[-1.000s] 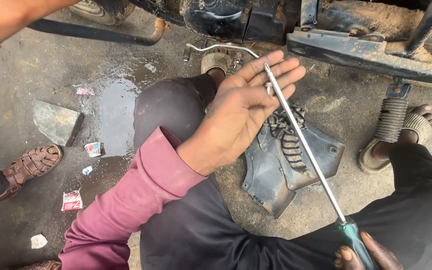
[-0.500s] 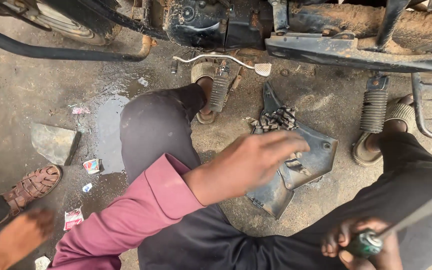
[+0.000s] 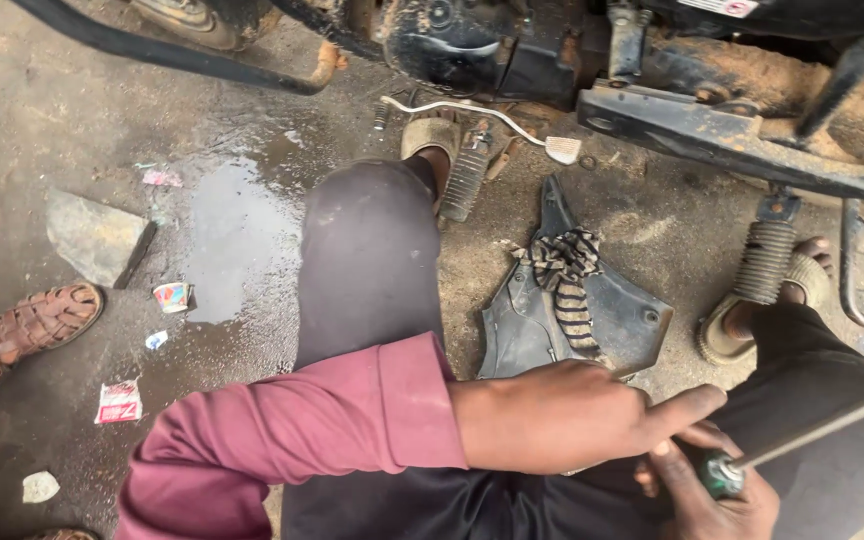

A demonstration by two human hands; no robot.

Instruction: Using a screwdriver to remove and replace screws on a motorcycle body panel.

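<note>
My right hand (image 3: 722,495) at the bottom right is closed around the green handle of a long screwdriver (image 3: 724,474). Its thin metal shaft (image 3: 832,425) runs up and to the right, out of the frame. My left hand (image 3: 572,420), in a maroon sleeve, lies flat across my lap. Its fingers stretch rightward and touch my right hand just above the handle, holding nothing. Just beyond my hands, a black plastic panel (image 3: 612,325) lies on the ground with a striped rag (image 3: 564,268) draped over it.
A motorcycle's underside (image 3: 732,130) spans the top, with a coil spring (image 3: 762,262), a footpeg (image 3: 464,180) and a thin silver lever (image 3: 472,108). A puddle (image 3: 227,240), a flat stone (image 3: 92,235), wrappers (image 3: 117,400) and another person's sandalled foot (image 3: 27,325) are at left.
My left hand left the screwdriver shaft and dropped down to my right hand. The screwdriver swung from standing over the panel to pointing right. Another person's hand at left has gone from view.
</note>
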